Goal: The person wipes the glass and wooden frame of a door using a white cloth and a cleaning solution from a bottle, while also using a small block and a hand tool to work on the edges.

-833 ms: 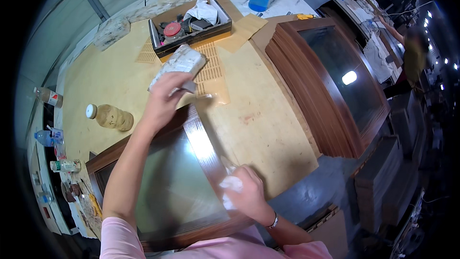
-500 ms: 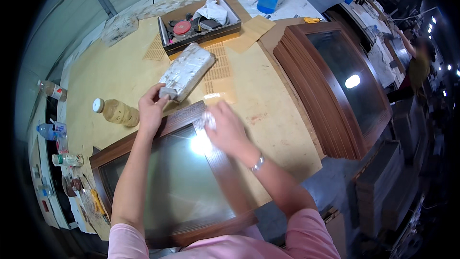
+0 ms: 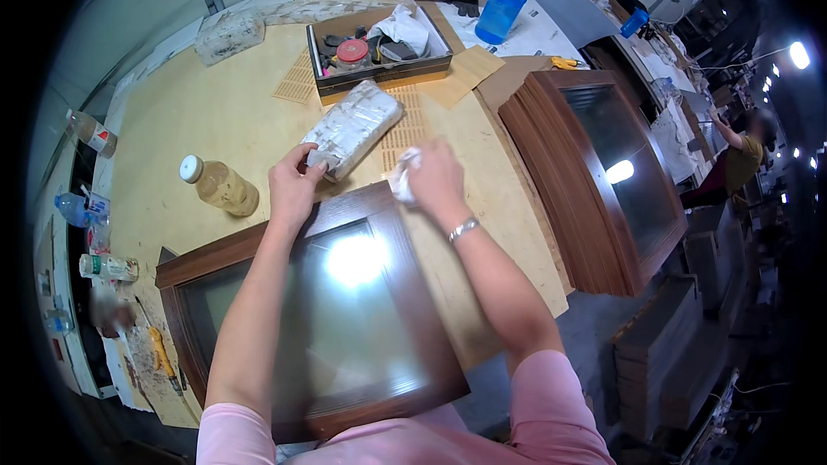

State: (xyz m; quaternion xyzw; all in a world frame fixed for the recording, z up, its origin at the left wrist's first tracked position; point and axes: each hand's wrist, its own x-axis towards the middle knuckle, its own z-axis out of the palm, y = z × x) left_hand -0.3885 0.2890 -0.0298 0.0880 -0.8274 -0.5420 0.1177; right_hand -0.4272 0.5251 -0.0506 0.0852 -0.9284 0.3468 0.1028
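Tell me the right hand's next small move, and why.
Probably draw the white wad toward the body along the right side of the brown frame: the right hand holds it by the far right corner, that side lies uncovered, and the left hand, pinching a small grey piece, is clear.

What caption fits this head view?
Right hand holds a crumpled white wad by a brown rectangular wood-framed glass panel.

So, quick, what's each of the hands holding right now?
Left hand: closed, pinching a small grey piece.
Right hand: closed on a crumpled white wad.
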